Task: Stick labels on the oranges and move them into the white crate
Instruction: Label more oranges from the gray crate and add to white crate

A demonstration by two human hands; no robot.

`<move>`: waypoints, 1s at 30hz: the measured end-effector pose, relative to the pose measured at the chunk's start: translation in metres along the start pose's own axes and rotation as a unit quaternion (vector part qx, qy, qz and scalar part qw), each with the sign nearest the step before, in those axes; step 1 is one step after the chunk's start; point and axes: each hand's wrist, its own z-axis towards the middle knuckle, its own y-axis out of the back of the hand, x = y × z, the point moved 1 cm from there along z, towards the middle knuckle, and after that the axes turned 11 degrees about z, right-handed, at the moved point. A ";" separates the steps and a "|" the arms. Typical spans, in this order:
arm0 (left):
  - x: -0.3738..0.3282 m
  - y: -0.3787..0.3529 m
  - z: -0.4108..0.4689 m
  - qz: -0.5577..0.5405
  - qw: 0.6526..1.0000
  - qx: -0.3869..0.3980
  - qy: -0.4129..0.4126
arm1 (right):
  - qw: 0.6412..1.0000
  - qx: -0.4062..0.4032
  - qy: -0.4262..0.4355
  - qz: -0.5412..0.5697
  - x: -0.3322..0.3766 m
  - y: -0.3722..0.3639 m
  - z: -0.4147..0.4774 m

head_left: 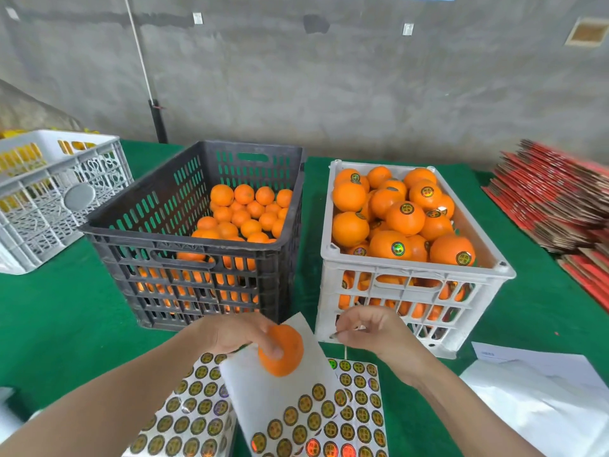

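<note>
Pointing left toward the orange (284, 356), label (333, 336) sits edge-on.

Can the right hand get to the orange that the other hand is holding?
Probably yes. The right hand, pinching what looks like a label, is just beside the orange in the left hand. Nothing stands between them, and the orange's side facing it is uncovered.

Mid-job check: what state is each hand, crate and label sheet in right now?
left hand: grips an orange, no label showing.
right hand: pinches what looks like a label.
black crate: partly full, oranges unlabelled.
white crate: nearly full, labelled oranges on top.
label sheet: partly used, upper end curled up.
</note>
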 end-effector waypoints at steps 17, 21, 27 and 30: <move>-0.038 -0.017 0.002 -0.466 0.866 -0.031 -0.181 | 0.994 -0.062 0.088 0.003 0.033 -0.030 0.010; -0.048 -0.017 0.000 -0.459 0.871 -0.050 -0.171 | 0.985 -0.084 0.124 -0.090 0.041 -0.036 0.013; -0.053 -0.015 -0.001 -0.442 0.882 -0.061 -0.153 | 0.958 -0.117 0.181 -0.189 0.040 -0.040 0.012; -0.053 -0.015 0.000 -0.440 0.883 -0.060 -0.152 | 0.938 -0.140 0.211 -0.237 0.038 -0.042 0.009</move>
